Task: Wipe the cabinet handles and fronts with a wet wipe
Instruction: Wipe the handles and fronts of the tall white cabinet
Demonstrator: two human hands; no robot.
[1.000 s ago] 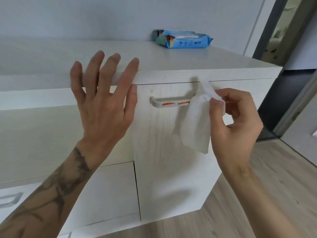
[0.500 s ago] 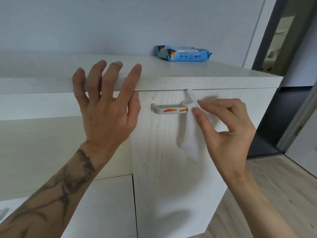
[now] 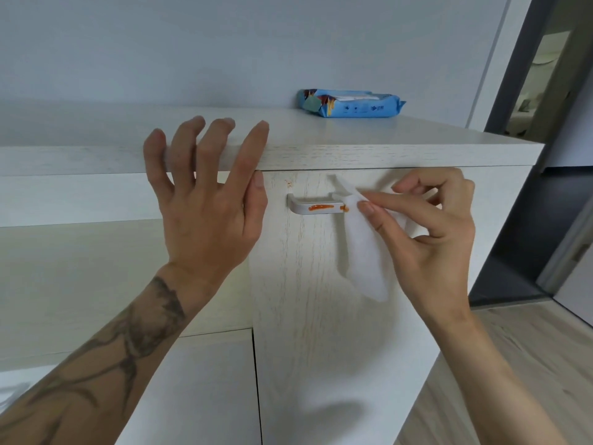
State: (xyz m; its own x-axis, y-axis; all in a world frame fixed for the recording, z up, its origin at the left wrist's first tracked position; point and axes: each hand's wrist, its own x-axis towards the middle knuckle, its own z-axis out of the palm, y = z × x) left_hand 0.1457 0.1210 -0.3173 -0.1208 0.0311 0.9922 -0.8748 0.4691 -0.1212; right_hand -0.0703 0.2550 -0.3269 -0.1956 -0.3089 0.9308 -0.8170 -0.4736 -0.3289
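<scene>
Head view, surface: I see a pale wood-grain cabinet top (image 3: pixel 353 136) across mid-frame, grey wall (image 3: pixel 224 43) above, plank floor (image 3: pixel 513 364) lower right, dark doorway (image 3: pixel 539 75) upper right
Pack: blue wipes pack (image 3: pixel 351 104) lies on the top, upper centre; its contents I cannot make out
Front: cabinet front (image 3: pixel 314 332) at centre; its handle (image 3: pixel 308 208) bears an orange smear (image 3: pixel 321 207)
Left hand (image 3: pixel 208 216): fingers spread over the top's front edge, holding nothing
Right hand (image 3: pixel 430 239): thumb and forefinger pinch the wet wipe (image 3: pixel 362 252) at the handle's right end, just right of the smear; the rest hangs down the front
</scene>
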